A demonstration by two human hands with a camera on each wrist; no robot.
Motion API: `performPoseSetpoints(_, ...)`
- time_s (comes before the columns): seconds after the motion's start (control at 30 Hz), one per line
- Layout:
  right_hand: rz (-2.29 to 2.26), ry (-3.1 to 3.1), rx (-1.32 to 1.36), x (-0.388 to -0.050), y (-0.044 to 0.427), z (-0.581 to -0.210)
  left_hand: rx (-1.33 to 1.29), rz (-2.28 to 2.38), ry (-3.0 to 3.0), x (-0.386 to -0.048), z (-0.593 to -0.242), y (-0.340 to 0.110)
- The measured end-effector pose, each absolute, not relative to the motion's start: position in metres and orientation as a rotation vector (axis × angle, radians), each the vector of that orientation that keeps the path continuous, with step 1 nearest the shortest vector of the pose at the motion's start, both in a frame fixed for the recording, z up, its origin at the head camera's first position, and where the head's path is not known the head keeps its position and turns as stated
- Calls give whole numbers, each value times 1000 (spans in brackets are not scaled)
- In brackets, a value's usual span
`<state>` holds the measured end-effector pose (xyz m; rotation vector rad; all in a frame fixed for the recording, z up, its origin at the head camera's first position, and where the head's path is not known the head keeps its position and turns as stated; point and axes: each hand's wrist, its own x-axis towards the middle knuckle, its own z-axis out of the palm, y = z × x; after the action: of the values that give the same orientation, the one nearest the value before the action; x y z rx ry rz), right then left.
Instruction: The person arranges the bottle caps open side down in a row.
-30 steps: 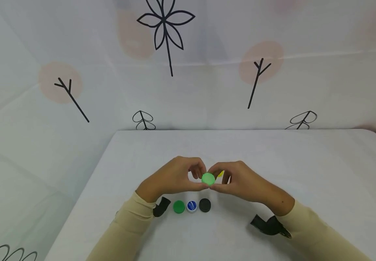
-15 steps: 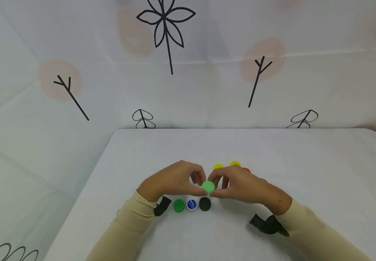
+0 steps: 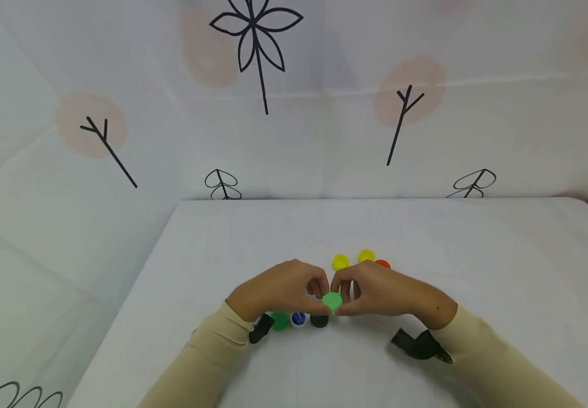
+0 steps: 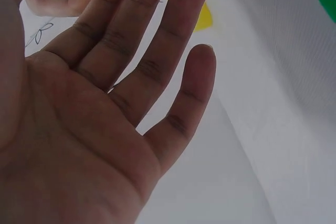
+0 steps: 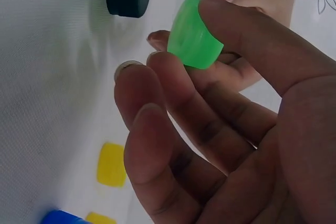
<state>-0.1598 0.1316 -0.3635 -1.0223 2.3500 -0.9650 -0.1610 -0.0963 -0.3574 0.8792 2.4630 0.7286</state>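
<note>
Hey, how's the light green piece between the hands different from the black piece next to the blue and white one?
Color: the light green piece is bright, the black piece very dark.
Place: the light green piece is pinched between the left hand and right hand; the black piece sits on the table.
Both are small and round.

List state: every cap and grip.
light green cap: pinched, off table
left grip: pinching light green cap
right grip: same
dark green cap: on table
blue-and-white cap: on table, marked top up
black cap: on table, partly hidden
left yellow cap: on table
right yellow cap: on table
orange cap: on table, partly hidden
blue piece: mostly out of frame
</note>
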Motion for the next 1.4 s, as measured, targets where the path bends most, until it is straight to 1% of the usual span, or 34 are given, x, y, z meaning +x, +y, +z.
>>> performPoseSetpoints(0.33, -894, 2319, -1023, -160, 133, -368, 929, 636, 2478, -158, -367, -91)
performPoseSetpoints(0.7, -895, 2273, -1017, -161, 133, -372, 887, 577, 2459, -155, -363, -86)
performPoseSetpoints(1.4, -865, 2268, -1001, -165, 131, -373, 900, 487, 2541, -154, -364, -76)
